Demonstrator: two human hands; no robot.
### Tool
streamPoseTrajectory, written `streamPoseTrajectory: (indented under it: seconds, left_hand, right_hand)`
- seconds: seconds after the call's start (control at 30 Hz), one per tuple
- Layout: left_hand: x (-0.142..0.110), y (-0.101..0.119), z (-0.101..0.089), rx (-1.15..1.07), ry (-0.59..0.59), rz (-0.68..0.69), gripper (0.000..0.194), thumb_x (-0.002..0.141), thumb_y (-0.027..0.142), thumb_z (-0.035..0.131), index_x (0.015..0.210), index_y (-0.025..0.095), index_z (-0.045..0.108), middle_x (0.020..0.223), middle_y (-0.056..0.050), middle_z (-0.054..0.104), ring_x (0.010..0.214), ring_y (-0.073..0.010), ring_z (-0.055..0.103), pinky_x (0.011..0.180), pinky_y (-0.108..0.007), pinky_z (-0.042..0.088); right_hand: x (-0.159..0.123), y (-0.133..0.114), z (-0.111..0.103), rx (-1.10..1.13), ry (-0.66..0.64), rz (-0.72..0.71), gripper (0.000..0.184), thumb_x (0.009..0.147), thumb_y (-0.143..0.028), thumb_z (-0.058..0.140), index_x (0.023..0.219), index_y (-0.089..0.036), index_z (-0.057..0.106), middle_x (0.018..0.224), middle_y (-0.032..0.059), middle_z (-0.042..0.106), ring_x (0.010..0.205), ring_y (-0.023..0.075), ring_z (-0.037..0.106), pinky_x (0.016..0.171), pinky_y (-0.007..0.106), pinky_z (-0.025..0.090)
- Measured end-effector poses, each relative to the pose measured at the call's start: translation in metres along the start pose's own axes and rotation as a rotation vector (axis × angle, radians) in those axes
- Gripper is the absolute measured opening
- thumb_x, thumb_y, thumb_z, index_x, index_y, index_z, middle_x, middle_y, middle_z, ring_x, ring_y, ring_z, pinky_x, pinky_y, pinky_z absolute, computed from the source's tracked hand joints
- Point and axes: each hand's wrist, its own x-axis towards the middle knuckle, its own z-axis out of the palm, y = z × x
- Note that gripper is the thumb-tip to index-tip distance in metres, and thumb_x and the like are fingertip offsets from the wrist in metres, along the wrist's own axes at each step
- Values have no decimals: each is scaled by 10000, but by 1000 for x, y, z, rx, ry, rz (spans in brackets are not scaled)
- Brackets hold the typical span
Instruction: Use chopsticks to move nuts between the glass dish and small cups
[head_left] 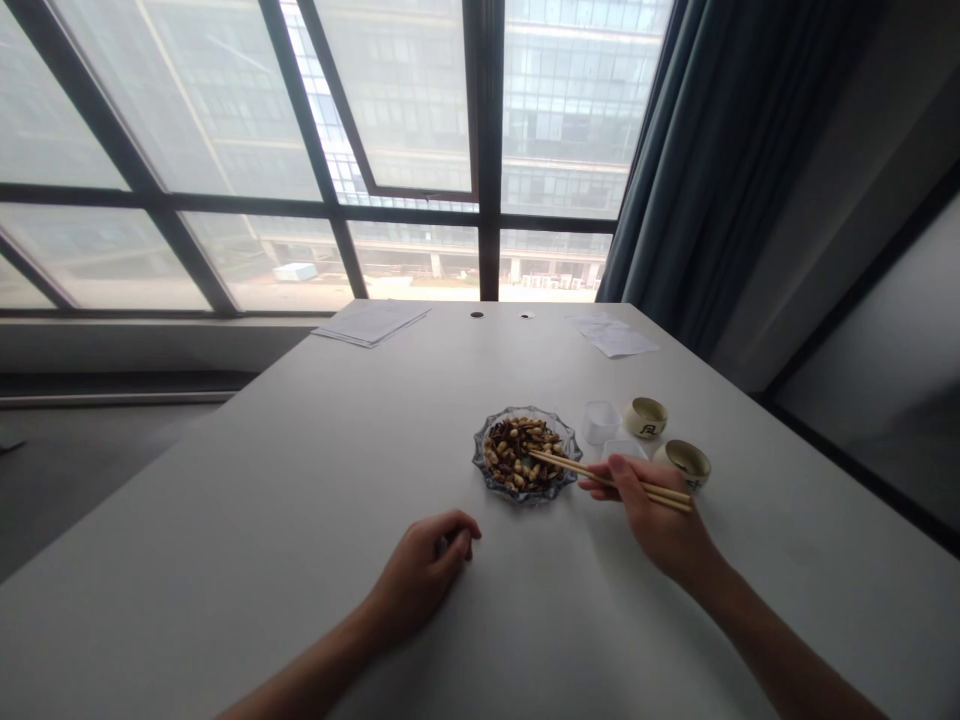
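Observation:
A scalloped glass dish point(484, 470) of mixed nuts and beans sits in the middle of the white table point(300, 500). My right hand point(656, 515) grips a pair of wooden chopsticks point(600, 473), whose tips reach into the right side of the dish. My left hand point(427, 575) rests on the table to the left, in front of the dish, fingers curled into a loose fist with nothing seen in them.
Right of the dish stand two small cream cups point(646, 417) point(685, 461) and two small clear containers point(601, 421). Papers point(371, 322) lie at the far left edge, another sheet point(615, 337) at the far right. Windows and a curtain lie beyond.

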Motion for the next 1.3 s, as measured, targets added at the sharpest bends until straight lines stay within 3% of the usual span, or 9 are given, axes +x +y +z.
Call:
streamPoseTrajectory:
  seconds: [0.2, 0.3, 0.47, 0.77, 1.3]
  left_hand:
    - [2, 1, 0, 7, 0, 0, 270, 921, 334, 479, 874, 176, 693, 701, -13, 671, 644, -182, 565, 631, -255, 416]
    - [2, 1, 0, 4, 2, 11, 274, 926, 340, 480, 877, 176, 694, 702, -13, 673, 653, -184, 573, 640, -255, 424]
    - [1, 0, -1, -2, 17, 14, 278, 925, 354, 491, 876, 177, 700, 697, -12, 674, 653, -186, 578, 637, -255, 430]
    - [2, 3, 0, -17, 13, -1, 278, 912, 343, 487, 858, 177, 703, 690, -16, 674, 656, -188, 586, 643, -258, 430]
    - [2, 2, 0, -28, 12, 4, 261, 902, 328, 495, 865, 178, 706, 696, -14, 678, 659, -187, 588, 642, -258, 429]
  right_hand:
    - [-14, -14, -28, -36, 67, -66, 369, 954, -514, 606, 968, -197, 793, 896, 109, 799, 816, 274, 781, 780, 404, 661]
    - [-16, -16, -34, -68, 1, -98, 352, 966, -490, 601, 992, -194, 788, 912, 106, 796, 829, 264, 776, 771, 394, 656]
    - [-7, -6, -20, -128, -156, -99, 412, 973, -512, 575, 1006, -157, 780, 923, 118, 790, 812, 247, 760, 752, 391, 640]
    - [6, 14, 13, -14, -35, 13, 490, 901, -609, 628, 959, -144, 768, 893, 131, 795, 826, 287, 778, 742, 408, 651]
    - [-4, 25, 16, 52, -3, 0, 466, 913, -580, 632, 977, -141, 773, 941, 138, 792, 859, 292, 778, 769, 423, 661]
